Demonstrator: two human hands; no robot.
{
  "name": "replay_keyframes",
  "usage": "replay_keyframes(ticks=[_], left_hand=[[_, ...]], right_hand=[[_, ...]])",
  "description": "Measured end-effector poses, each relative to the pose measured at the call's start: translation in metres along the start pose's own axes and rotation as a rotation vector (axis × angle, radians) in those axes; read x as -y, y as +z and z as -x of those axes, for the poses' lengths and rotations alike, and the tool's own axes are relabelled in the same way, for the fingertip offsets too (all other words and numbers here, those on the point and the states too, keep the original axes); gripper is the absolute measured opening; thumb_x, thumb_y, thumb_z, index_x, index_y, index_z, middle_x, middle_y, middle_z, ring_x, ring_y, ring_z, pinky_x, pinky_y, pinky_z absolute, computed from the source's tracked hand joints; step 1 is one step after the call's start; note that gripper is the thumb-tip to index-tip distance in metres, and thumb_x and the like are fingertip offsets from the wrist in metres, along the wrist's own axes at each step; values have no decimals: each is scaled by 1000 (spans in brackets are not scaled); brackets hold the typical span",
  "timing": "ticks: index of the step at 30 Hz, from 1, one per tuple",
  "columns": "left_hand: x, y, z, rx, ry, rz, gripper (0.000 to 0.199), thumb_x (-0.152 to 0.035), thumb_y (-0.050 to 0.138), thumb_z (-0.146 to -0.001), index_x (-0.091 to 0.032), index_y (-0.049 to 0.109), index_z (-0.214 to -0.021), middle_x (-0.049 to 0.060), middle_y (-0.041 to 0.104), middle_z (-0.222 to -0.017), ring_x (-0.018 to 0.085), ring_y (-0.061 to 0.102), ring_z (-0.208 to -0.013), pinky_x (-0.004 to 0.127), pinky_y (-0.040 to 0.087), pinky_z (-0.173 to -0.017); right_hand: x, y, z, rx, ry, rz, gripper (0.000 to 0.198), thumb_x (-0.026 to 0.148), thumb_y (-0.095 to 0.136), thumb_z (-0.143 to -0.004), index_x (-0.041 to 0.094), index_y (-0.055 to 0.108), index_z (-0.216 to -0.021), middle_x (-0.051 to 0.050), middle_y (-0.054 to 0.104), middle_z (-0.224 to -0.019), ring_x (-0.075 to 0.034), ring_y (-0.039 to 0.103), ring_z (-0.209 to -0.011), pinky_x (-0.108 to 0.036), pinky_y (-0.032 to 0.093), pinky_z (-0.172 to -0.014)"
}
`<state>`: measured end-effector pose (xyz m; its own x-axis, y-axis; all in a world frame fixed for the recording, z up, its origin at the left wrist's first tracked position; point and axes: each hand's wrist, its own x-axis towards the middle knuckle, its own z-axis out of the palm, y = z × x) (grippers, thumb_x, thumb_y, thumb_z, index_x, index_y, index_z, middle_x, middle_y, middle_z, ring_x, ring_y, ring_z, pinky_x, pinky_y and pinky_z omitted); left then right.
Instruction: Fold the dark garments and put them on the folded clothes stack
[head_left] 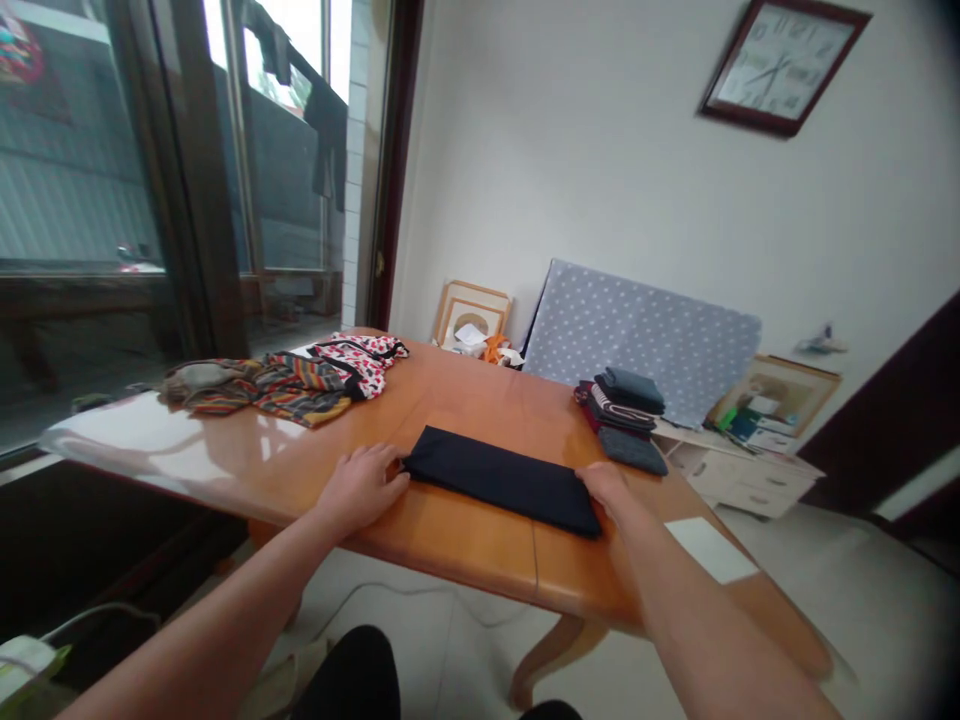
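A dark navy folded garment (502, 480) lies flat on the wooden table (480, 390) as a long narrow rectangle; what kind of garment it is does not show. At its left end, my left hand (364, 485) pinches the corner between thumb and fingers. My right hand (604, 485) grips the opposite end, its fingers partly hidden at the cloth's edge. Both forearms reach in from the near side of the table.
Loose striped and patterned clothes (300, 385) lie at the table's left. A stack of folded clothes (626, 410) stands at the right, beyond a pale sheet of paper (711, 548). Behind are a low white cabinet (739, 480) and a dotted cloth cover (637, 330).
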<state>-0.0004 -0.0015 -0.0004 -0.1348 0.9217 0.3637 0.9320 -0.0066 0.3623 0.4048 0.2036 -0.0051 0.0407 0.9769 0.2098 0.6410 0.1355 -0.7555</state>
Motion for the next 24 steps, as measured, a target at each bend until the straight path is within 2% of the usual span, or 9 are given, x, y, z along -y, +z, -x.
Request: replay_keyframes(ticks=[5, 8, 12, 16, 20, 24], left_hand=[[5, 4, 0, -33, 2, 22, 38, -38, 52, -87, -25, 62, -121, 7, 68, -118, 28, 59, -112, 38, 41, -95], [5, 5, -1, -38, 5, 17, 44, -38, 50, -88, -27, 56, -131, 5, 68, -122, 28, 59, -113, 39, 41, -95], [5, 5, -2, -25, 51, -2, 46, -39, 48, -89, -29, 54, -134, 2, 62, -134, 28, 56, -119, 40, 39, -100], [5, 5, -4, 5, 68, -24, 49, -40, 49, -89, -29, 52, -136, 3, 60, -137, 29, 54, -122, 41, 38, -102], [3, 4, -3, 24, 44, -28, 48, -38, 48, -89, -29, 52, -136, 3, 59, -138, 28, 53, -123, 41, 37, -103], [2, 3, 0, 16, 39, -4, 47, -35, 48, -89, -30, 52, -136, 3, 60, -136, 26, 54, -123, 40, 37, -104]], right_hand=[[8, -4, 7, 22, -102, 90, 9, 22, 62, -72, 19, 65, -64, -2, 63, -63, -19, 57, -67, -25, 37, -62], [9, -11, 23, 89, -170, 97, 10, 24, 60, -74, 19, 67, -68, -1, 66, -70, -18, 57, -72, -24, 40, -66], [6, -31, 53, 211, -246, 123, 9, 23, 60, -73, 20, 68, -73, 0, 67, -73, -17, 58, -71, -25, 41, -67], [4, -53, 82, 301, -342, 186, 19, 24, 62, -73, 20, 71, -90, -3, 68, -88, -20, 61, -81, -27, 44, -73], [6, -63, 100, 345, -399, 329, 32, 23, 65, -71, 23, 70, -103, -6, 67, -105, -22, 60, -94, -30, 44, -85], [3, -59, 101, 344, -467, 401, 25, 22, 56, -78, 23, 69, -99, -6, 66, -100, -22, 60, -93, -32, 44, -84]])
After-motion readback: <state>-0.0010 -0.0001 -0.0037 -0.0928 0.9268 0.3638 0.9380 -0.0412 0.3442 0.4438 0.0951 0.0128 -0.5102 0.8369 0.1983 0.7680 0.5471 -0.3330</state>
